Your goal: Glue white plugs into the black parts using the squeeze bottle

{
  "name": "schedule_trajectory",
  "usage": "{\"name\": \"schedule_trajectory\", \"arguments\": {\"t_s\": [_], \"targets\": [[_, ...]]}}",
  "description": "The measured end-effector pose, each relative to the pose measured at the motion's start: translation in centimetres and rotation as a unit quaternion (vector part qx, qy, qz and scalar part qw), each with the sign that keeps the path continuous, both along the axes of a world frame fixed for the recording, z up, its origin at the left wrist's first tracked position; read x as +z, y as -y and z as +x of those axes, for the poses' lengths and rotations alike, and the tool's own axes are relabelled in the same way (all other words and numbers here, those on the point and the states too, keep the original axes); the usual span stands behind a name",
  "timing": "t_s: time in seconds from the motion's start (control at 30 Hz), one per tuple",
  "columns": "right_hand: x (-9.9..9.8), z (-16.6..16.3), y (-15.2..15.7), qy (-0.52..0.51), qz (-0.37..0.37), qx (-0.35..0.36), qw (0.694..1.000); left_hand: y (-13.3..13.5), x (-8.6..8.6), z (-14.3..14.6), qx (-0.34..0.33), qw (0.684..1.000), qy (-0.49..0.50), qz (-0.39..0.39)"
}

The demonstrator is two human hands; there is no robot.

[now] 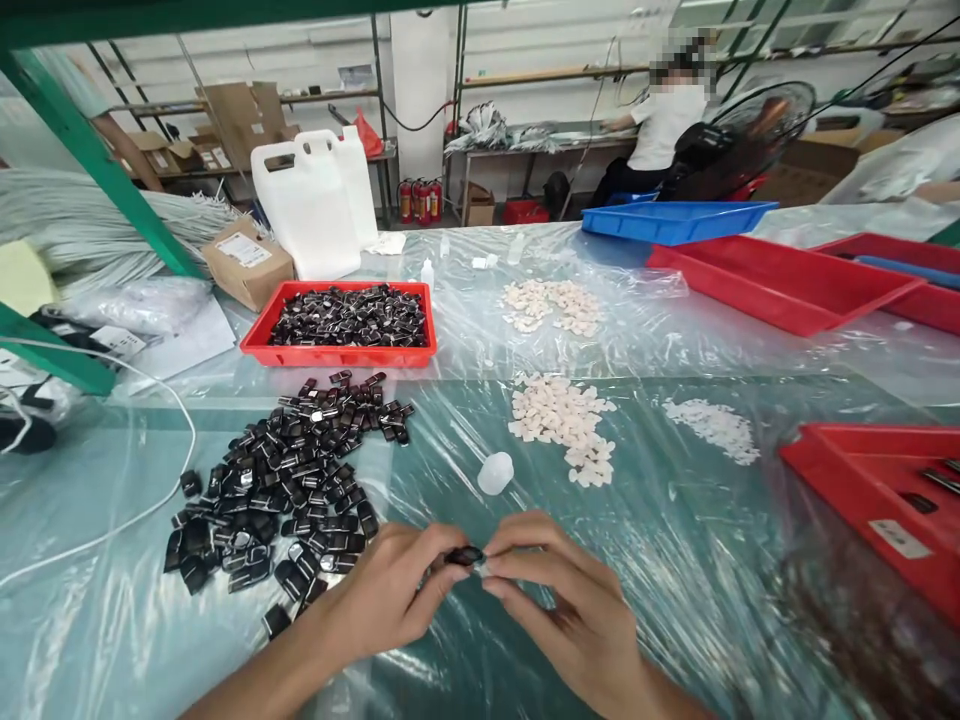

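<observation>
Black plastic piece [465,554], pinched between the fingertips of both hands at the lower centre of the frame, is what the risks turn on, though they begin with the largest thing in view: the bench [697,560] is draped in loose, wrinkled clear film, so a dropped part would likely slide or vanish into a fold. Next down, the loose heap of black pieces [289,480] at centre left lies just beside the left hand [390,600]; a careless forearm could sweep some off or mix a finished piece back in. The scatter of white pieces [562,420] in mid-frame sits well apart from the hands, and a reach across might knock over the small translucent cap [496,472] between. The left hand is closed round the black piece at thumb and forefinger, while the right hand [570,600] pinches its other end together with something small and pale; too hard a squeeze could probably pop either loose.
</observation>
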State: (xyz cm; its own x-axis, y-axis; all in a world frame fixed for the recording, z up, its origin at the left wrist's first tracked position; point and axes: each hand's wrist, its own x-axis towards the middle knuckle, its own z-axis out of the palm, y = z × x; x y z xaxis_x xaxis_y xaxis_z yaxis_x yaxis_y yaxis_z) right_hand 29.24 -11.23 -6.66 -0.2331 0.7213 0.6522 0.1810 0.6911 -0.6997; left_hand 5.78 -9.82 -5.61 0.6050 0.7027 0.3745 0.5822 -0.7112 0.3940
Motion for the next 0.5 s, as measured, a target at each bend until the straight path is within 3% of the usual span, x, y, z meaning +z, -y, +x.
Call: {"name": "schedule_trajectory", "arguments": {"t_s": [0.17,0.3,0.5], "targets": [[0.1,0.5,0.2,-0.001,-0.028,0.006,1.000,0.4,1.3,0.1,-0.030,0.996,-0.001,-0.084],[-0.5,0.3,0.4,-0.006,-0.036,0.019,0.999,0.2,2.3,0.4,-0.060,0.992,0.027,-0.109],[-2.1,-0.3,1.1,-0.043,-0.013,0.011,0.999,0.6,1.6,0.6,-0.073,0.985,0.043,-0.153]]}}
